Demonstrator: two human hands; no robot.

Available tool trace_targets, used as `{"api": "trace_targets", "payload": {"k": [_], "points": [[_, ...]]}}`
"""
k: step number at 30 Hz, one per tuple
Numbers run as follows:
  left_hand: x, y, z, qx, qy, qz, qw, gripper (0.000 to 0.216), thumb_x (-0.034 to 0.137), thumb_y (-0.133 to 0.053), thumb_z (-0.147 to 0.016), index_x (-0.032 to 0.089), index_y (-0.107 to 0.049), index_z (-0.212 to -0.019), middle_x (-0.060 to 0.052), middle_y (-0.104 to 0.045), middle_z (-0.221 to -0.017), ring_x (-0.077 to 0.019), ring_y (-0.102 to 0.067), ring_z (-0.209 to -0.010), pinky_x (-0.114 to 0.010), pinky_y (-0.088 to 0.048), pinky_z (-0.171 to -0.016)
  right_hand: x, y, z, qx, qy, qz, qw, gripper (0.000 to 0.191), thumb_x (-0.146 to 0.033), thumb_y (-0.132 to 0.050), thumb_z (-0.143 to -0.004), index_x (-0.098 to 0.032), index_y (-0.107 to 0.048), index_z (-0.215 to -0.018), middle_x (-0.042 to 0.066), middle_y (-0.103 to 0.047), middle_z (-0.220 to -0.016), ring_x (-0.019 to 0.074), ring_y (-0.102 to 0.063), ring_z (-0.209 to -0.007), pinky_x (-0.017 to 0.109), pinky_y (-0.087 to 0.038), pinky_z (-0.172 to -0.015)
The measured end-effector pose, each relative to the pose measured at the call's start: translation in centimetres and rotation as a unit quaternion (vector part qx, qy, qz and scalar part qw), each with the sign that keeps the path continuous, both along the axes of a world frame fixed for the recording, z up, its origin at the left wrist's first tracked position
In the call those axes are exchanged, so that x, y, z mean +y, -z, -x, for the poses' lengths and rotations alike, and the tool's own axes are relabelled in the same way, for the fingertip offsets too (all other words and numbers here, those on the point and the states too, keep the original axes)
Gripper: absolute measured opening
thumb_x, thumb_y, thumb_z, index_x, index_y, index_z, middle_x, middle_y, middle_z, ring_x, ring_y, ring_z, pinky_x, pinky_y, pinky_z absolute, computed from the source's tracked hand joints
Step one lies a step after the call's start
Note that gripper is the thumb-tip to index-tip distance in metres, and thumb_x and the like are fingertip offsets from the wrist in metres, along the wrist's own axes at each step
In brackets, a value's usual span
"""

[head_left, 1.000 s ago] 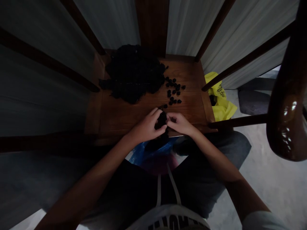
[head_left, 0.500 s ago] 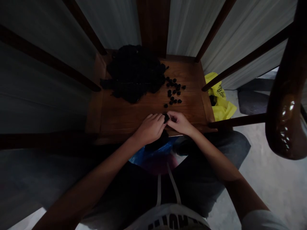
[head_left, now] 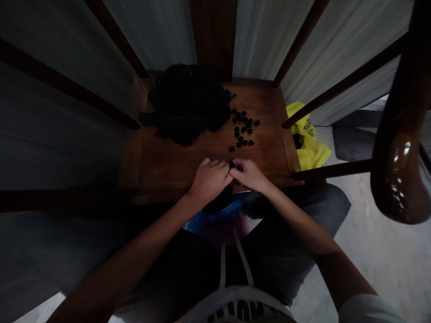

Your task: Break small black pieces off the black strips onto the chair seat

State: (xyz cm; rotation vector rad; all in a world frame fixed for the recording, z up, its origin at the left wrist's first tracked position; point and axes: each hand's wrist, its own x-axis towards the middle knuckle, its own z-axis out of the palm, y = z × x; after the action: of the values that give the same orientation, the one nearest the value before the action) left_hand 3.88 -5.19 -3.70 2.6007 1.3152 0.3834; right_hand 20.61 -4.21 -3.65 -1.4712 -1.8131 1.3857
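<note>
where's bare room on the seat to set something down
Bare wood lies between the black heap and left hand, and between the small black pieces and right hand, out to the right edge of the seat. The heap crowds the back left, the pieces the back middle.

A wooden seat [head_left: 168,168] carries a black heap [head_left: 186,105], too dark to make out, at eleven o'clock, and small black pieces [head_left: 243,128] scattered just beside it at one o'clock.
</note>
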Motion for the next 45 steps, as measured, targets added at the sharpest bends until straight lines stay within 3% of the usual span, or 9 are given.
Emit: {"api": "trace_targets", "payload": {"k": [10,14,20,26,31,34,38,41,45], "points": [[-0.2,1.0,-1.3,-0.119,-0.036,0.069,0.99,0.019,0.019,-0.045,-0.087,0.018,-0.052,-0.07,-0.004,-0.064,-0.074,-0.0197,-0.057,-0.074,-0.035,-0.035,-0.072,-0.2,0.2,-0.1,0.08,0.019,-0.023,0.996,0.007,-0.022,-0.049,-0.077,-0.018,-0.052,-0.073,-0.005,-0.045,-0.066,0.0108,-0.043,-0.064,0.023,-0.033,-0.06],[0.2,0.9,-1.3,-0.197,-0.034,0.132,0.971,0.02,0.015,-0.041,-0.084,0.019,-0.044,-0.064,-0.001,-0.057,-0.068,-0.0167,-0.052,-0.066,-0.032,-0.035,-0.069,0.4,-0.1,-0.9,0.089,-0.029,-0.043,0.995,0.007,-0.021,-0.047,-0.077,-0.018,-0.051,-0.074,-0.004,-0.046,-0.069,0.0112,-0.044,-0.066,0.023,-0.033,-0.062],[0.1,0.7,-1.2,-0.31,-0.041,0.207,0.927,0.019,0.014,-0.04,-0.082,0.018,-0.044,-0.064,0.001,-0.051,-0.065,-0.014,-0.049,-0.064,-0.028,-0.035,-0.064,1.0,0.0,-2.3,0.141,-0.103,0.008,0.985,0.008,-0.023,-0.048,-0.081,-0.018,-0.05,-0.076,-0.005,-0.04,-0.061,0.0096,-0.037,-0.059,0.022,-0.028,-0.056],[0.6,1.0,-0.3,-0.332,-0.002,0.279,0.901,0.02,0.022,-0.042,-0.085,0.017,-0.049,-0.067,0.001,-0.053,-0.068,-0.0132,-0.049,-0.066,-0.026,-0.038,-0.065,1.1,0.0,-2.7,0.184,-0.126,0.029,0.974,0.006,-0.02,-0.051,-0.078,-0.017,-0.048,-0.073,-0.006,-0.037,-0.059,0.007,-0.032,-0.053,0.02,-0.022,-0.049],[1.3,1.4,0.1,-0.402,-0.041,0.391,0.827,0.026,0.032,-0.039,-0.083,0.016,-0.055,-0.073,0.0,-0.057,-0.071,-0.0146,-0.052,-0.069,-0.026,-0.042,-0.068,0.9,0.5,-2.7,0.246,-0.127,0.088,0.957,0.01,-0.023,-0.049,-0.083,-0.015,-0.053,-0.077,-0.007,-0.037,-0.055,0.0049,-0.029,-0.047,0.019,-0.019,-0.045],[1.6,1.0,0.2,-0.41,-0.046,0.437,0.8,0.025,0.033,-0.039,-0.081,0.016,-0.055,-0.072,0.0,-0.055,-0.067,-0.014,-0.049,-0.064,-0.025,-0.04,-0.064,0.8,0.7,-2.8,0.266,-0.123,0.1,0.951,0.012,-0.025,-0.05,-0.085,-0.014,-0.056,-0.084,-0.007,-0.041,-0.055,0.0044,-0.031,-0.045,0.018,-0.021,-0.044],[1.3,0.1,0.2,-0.407,-0.074,0.436,0.799,0.03,0.036,-0.04,-0.084,0.015,-0.058,-0.073,-0.001,-0.059,-0.07,-0.0148,-0.05,-0.066,-0.026,-0.04,-0.064,1.0,0.4,-3.2,0.271,-0.121,0.092,0.95,0.014,-0.027,-0.055,-0.087,-0.014,-0.056,-0.094,-0.007,-0.048,-0.057,0.0038,-0.036,-0.045,0.017,-0.025,-0.043],[0.9,-0.4,0.1,-0.404,-0.057,0.425,0.808,0.035,0.042,-0.043,-0.089,0.015,-0.06,-0.075,-0.001,-0.059,-0.071,-0.0154,-0.054,-0.07,-0.026,-0.043,-0.069,1.5,0.2,-3.8,0.279,-0.089,0.082,0.953,0.023,-0.026,-0.062,-0.084,-0.016,-0.055,-0.104,-0.006,-0.054,-0.064,0.0043,-0.043,-0.048,0.015,-0.029,-0.042],[0.4,-0.1,-0.2,-0.412,-0.031,0.383,0.826,0.029,0.041,-0.058,-0.086,0.014,-0.064,-0.095,-0.003,-0.064,-0.086,-0.0161,-0.059,-0.08,-0.028,-0.045,-0.075,1.8,0.2,-4.4,0.249,-0.066,0.083,0.963,0.021,-0.027,-0.063,-0.083,-0.015,-0.057,-0.1,-0.002,-0.062,-0.068,0.0062,-0.054,-0.052,0.014,-0.034,-0.04]]}}
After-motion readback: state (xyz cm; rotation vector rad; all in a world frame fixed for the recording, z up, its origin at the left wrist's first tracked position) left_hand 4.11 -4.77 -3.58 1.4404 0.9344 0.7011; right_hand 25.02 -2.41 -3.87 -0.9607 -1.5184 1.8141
